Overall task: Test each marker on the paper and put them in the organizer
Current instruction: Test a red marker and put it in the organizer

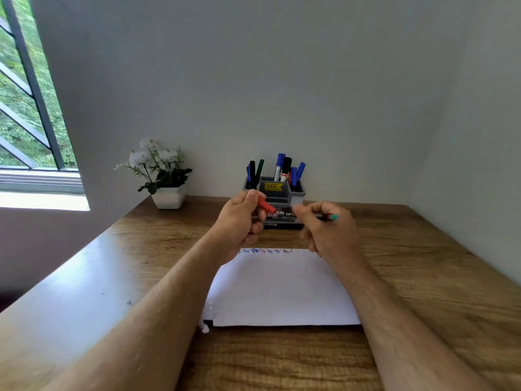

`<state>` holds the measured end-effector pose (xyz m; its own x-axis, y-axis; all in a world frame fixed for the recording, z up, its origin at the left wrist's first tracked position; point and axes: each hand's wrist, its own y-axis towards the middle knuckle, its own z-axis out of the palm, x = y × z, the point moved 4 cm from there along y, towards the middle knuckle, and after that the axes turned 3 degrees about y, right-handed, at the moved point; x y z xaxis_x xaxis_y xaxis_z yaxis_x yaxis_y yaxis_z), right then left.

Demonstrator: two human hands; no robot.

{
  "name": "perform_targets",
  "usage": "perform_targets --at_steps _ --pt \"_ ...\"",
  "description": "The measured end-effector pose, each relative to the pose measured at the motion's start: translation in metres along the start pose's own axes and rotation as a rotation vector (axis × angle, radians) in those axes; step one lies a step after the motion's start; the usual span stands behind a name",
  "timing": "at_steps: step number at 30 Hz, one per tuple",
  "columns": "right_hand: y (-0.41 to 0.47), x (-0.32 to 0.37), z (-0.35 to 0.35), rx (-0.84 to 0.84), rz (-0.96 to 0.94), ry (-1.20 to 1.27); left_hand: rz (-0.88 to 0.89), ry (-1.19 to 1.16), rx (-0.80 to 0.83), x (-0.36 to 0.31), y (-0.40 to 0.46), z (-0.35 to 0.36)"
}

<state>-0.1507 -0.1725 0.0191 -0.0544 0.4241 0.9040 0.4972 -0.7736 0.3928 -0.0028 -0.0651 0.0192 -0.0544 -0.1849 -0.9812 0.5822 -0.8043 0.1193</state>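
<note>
Against the grey wall — wooden desk, paper, organizer, potted flowers.

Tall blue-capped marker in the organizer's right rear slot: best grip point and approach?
Pinch the blue-capped marker by its cap end, coming from above. It stands near upright in the organizer, its lower barrel walled in and crowded by neighbouring markers; only the top is free.
</note>
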Motion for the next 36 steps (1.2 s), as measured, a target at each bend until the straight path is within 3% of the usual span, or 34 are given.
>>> perform_targets --at_steps 3,9,14,20,36 --pt "-0.005 -0.001 -0.006 -0.023 0.060 0.024 0.020 0.098 -0.027 0.005 -0.002 0.007" --pt "-0.009 -0.014 -0.004 0.106 0.225 0.026 0.132 0.397 -0.047 0.021 -0.005 0.017" --pt "-0.007 -0.022 -0.002 0.163 0.234 -0.091 0.104 0.382 -0.056 0.031 -0.001 0.015" --pt "-0.004 -0.020 -0.002 0.094 0.139 -0.303 0.059 0.341 -0.063 0.035 0.004 0.013" --pt "-0.003 -0.022 0.000 0.119 0.119 -0.328 0.010 0.340 -0.086 0.038 0.008 0.013"
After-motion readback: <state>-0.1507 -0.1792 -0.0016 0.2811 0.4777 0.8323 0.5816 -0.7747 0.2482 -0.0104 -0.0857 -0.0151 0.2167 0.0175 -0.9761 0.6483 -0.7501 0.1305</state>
